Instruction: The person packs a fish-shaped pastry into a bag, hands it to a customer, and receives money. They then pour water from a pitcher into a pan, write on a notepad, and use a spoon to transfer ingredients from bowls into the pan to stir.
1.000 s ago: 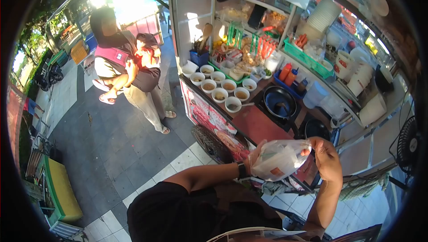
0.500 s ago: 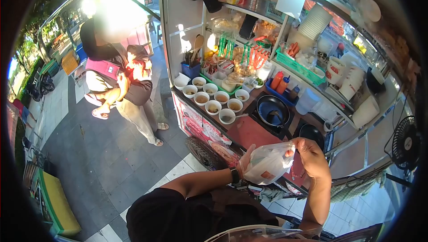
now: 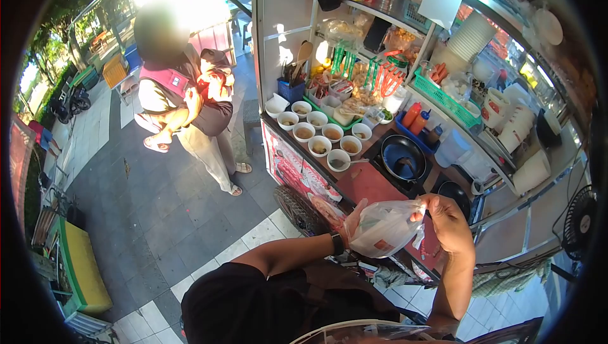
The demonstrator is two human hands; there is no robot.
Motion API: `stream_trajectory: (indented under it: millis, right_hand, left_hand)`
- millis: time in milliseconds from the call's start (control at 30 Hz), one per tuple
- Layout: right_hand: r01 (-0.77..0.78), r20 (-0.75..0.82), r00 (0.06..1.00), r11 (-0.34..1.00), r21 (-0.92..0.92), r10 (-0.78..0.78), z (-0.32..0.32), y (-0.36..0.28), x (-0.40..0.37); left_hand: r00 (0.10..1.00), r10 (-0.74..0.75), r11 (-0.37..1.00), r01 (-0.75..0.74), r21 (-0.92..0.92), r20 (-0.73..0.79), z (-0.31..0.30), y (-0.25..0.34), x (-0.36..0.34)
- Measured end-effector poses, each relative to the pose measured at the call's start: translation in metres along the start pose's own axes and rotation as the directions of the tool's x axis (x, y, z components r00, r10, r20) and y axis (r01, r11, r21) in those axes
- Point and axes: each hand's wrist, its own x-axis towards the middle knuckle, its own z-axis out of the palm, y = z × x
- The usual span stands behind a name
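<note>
A white translucent plastic bag [image 3: 384,230] hangs bulging between my two hands, with a small orange-brown patch on its lower front. My right hand [image 3: 448,222] pinches the gathered top of the bag, fingers bent, and a loose plastic end dangles below them. Against the bag's left side lies my left hand [image 3: 352,222], partly hidden behind the plastic, its thumb pointing up. What the bag contains is blurred by the plastic. Beneath and beyond it is a reddish cutting board [image 3: 364,182] on the stall counter.
Several white bowls [image 3: 303,131] of food stand on the counter's left end. A black frying pan [image 3: 403,156] sits behind the board, near sauce bottles [image 3: 411,114]. Green baskets [image 3: 443,94] hold ingredients. Left of the cart stands a person [image 3: 183,103] carrying a child.
The view has shifted, so the stall and the person appear farther right. Both hands keep their hold on the bag, which has barely moved.
</note>
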Motion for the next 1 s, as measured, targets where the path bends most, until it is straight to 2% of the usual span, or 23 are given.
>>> stream_trajectory:
  millis: [33, 100, 267, 333, 367, 433, 467, 533, 600, 633, 667, 733, 867, 1000]
  right_hand:
    - [-0.001, 0.002, 1.000, 1.000, 0.000, 0.001, 0.001, 0.003, 0.002]
    - [0.153, -0.010, 0.988, 0.988, 0.000, -0.153, 0.003, 0.012, 0.006]
    - [0.066, 0.009, 0.998, 0.998, 0.020, -0.066, 0.001, 0.002, 0.000]
    - [0.025, 0.021, 0.999, 0.999, 0.026, -0.026, 0.000, 0.002, -0.002]
    - [0.024, 0.013, 1.000, 0.999, 0.024, -0.024, 0.000, 0.003, -0.004]
    - [0.025, 0.001, 1.000, 0.999, 0.021, -0.025, -0.001, 0.004, -0.005]
    - [0.024, 0.012, 1.000, 0.999, 0.026, -0.024, -0.003, 0.005, -0.006]
    - [0.030, 0.013, 0.999, 0.999, 0.031, -0.030, -0.003, 0.010, -0.006]
    - [0.147, -0.020, 0.989, 0.989, 0.001, -0.147, -0.001, 0.017, -0.006]
    - [0.134, -0.025, 0.991, 0.991, 0.005, -0.134, -0.001, 0.016, -0.010]
    - [0.078, -0.018, 0.997, 0.997, 0.019, -0.078, -0.002, 0.011, -0.013]
    - [0.000, -0.015, 1.000, 1.000, 0.020, 0.000, -0.004, 0.002, -0.017]
    - [0.042, -0.055, 0.998, 0.999, 0.023, -0.040, 0.000, 0.000, -0.020]
    - [0.034, -0.064, 0.997, 0.998, 0.049, -0.031, -0.001, 0.000, -0.024]
  left_hand:
    - [0.988, 0.038, 0.999, -0.036, 0.016, -0.147, 0.004, -0.001, -0.001]
    - [0.990, 0.037, 0.999, -0.037, 0.003, -0.135, 0.000, -0.002, 0.000]
    - [0.995, 0.010, 1.000, -0.009, 0.003, -0.101, -0.011, -0.004, 0.002]
    - [1.000, 0.013, 1.000, -0.013, -0.014, 0.009, -0.019, -0.006, 0.004]
    - [1.000, 0.012, 1.000, -0.012, -0.014, 0.006, -0.022, -0.006, 0.004]
    - [0.987, -0.041, 0.998, 0.047, -0.038, 0.154, -0.026, -0.006, 0.006]
    - [0.987, -0.046, 0.998, 0.052, -0.036, 0.153, -0.030, -0.007, 0.008]
    - [0.993, 0.022, 0.997, -0.029, -0.067, -0.115, -0.036, -0.006, 0.015]
    - [0.994, 0.014, 0.999, -0.018, -0.040, -0.109, -0.022, -0.008, 0.014]
    - [0.994, 0.012, 1.000, -0.015, -0.025, -0.105, -0.015, -0.013, 0.010]
    - [0.999, -0.044, 0.999, 0.045, 0.014, -0.020, -0.009, -0.015, 0.006]
    - [0.998, -0.048, 0.999, 0.048, 0.010, -0.046, -0.007, -0.016, 0.008]
    - [0.994, -0.061, 0.998, 0.060, -0.007, -0.094, -0.003, -0.020, 0.009]
    - [0.994, -0.074, 0.996, 0.077, 0.038, -0.079, -0.007, -0.020, 0.012]
